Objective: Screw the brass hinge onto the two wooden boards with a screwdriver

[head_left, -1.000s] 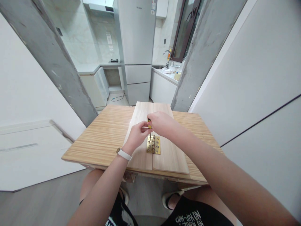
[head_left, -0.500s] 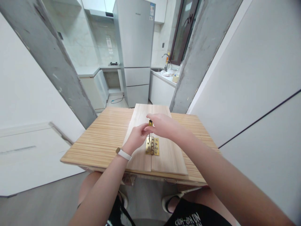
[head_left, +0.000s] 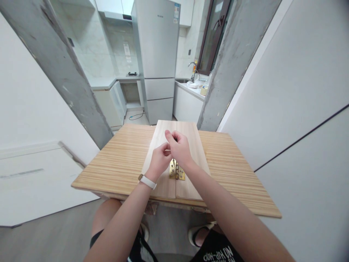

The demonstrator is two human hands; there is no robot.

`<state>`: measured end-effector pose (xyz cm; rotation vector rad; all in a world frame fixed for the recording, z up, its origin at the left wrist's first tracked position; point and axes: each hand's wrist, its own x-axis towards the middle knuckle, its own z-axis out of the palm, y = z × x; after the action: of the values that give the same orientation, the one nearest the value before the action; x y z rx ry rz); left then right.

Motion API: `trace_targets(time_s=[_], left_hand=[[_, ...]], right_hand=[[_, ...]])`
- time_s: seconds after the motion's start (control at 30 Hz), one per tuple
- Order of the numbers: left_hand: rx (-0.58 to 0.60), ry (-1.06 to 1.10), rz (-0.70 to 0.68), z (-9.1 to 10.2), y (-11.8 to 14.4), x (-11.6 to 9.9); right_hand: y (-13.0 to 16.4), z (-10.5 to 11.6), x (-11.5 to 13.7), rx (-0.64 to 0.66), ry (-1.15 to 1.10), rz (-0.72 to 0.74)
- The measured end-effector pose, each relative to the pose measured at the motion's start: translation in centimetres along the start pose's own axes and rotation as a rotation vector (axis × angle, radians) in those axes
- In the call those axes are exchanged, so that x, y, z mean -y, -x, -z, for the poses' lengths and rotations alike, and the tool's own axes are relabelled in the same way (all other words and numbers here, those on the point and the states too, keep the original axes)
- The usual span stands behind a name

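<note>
Both hands meet above the centre of the worktop, over two pale boards laid edge to edge with the seam running from 12 to 6 o'clock.

Left hand: fingers curled, thumb and forefinger pinched together at its 1 o'clock side. A short pale sliver shows at the pinch; it is too small to identify. A white wristband sits on this wrist.

Right hand: fingers closed into a loose fist, knuckles up, touching the left hand at its fingertips. What the fist encloses is hidden by the fingers, so it cannot be determined whether it is clamped on a tool.

Brass hinge: lies flat across the seam of the boards, one leaf on each board, directly at 6 o'clock of the right hand and at 3 o'clock of the left wrist. Its upper part is covered by the right hand; the lower part with the knuckle barrel is in plain view.

Surroundings: the boards reach the far edge of the worktop at 12 o'clock. Beyond that edge stands a refrigerator. A sink tap is at 1 o'clock, between the refrigerator and a grey concrete pillar. A second pillar stands at 10 o'clock. The person's knees show below the near edge of the worktop.
</note>
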<state>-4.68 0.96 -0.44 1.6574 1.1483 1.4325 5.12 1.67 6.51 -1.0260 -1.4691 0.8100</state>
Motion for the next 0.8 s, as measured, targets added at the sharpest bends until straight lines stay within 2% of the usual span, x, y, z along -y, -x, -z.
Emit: trace_targets(time_s=[0.1,0.17,0.23,0.4,0.47,0.53,0.63,0.8], left_hand=[[0.024,0.036,0.024,-0.1,-0.1,0.4],[0.073,0.061,0.032,0.1,-0.3,0.7],[0.148,0.103,0.042,0.6,-0.6,1.0],[0.315,0.166,0.036,1.4,-1.2,1.2],[0.346,0.166,0.027,1.3,-1.3,1.5],[0.34,0.165,0.026,1.2,-1.4,2.0],[0.277,0.146,0.025,1.1,-1.2,2.6],[0.177,0.08,0.019,1.2,-0.6,2.1]], right_hand=[[0.0,-0.9,-0.6,-0.158,-0.057,-0.033],[-0.4,-0.8,-0.9,-0.128,-0.084,-0.049],[-1.0,-0.2,-1.0,0.012,-0.124,-0.069],[-3.0,2.2,-1.1,0.497,-0.277,-0.123],[-3.5,2.8,-1.0,0.622,-0.319,-0.136],[-3.7,3.0,-1.0,0.678,-0.334,-0.142],[-3.4,2.5,-1.1,0.615,-0.308,-0.124],[-2.2,0.9,-1.3,0.289,-0.246,-0.055]])
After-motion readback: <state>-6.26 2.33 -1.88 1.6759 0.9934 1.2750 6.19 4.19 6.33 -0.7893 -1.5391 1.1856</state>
